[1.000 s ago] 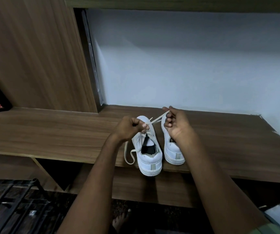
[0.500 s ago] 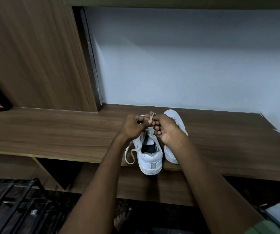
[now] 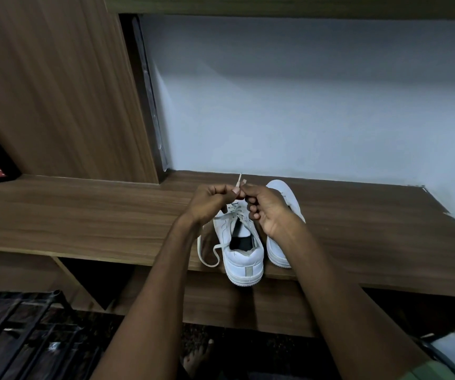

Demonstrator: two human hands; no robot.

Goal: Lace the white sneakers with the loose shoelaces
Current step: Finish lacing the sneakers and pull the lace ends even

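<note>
Hands met above the near sneaker: left hand and right hand both pinched the lace tips, which stood upright between them. That shoe lay directly below on the wooden shelf, heel toward the person, its mate beside the right wrist.

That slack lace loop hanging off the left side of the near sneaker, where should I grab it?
Pinch the lace loop at its bottom bend near the shelf edge, coming in from the left. It lies clear of the near sneaker there, while both hands crowd the tips above.
</note>
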